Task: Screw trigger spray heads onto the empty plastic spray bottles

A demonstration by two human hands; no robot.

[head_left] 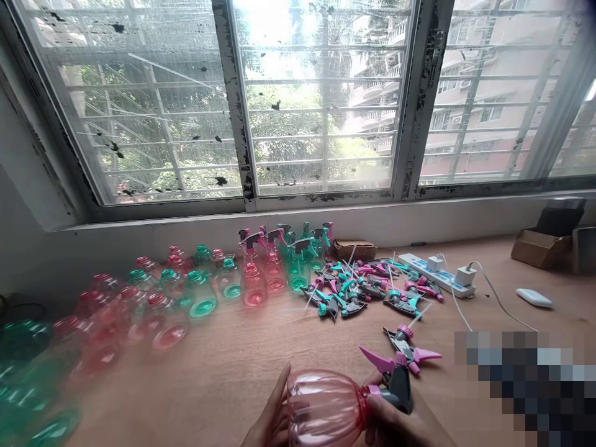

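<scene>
A pink see-through spray bottle (326, 406) lies sideways at the bottom middle, held between both hands. My left hand (272, 419) wraps round its rounded body. My right hand (400, 425) grips the neck end, where a grey and pink trigger spray head (393, 375) sits on the bottle. Another loose pink trigger head (412, 351) lies on the wooden table (223, 360) just beyond the right hand.
A heap of loose pink and teal trigger heads (363, 288) lies mid-table. Several open pink and teal bottles (177, 298) spread to the left; a few capped ones (288, 251) stand by the window sill. A power strip (435, 273), cardboard boxes (542, 245) and a white object (534, 297) are at right.
</scene>
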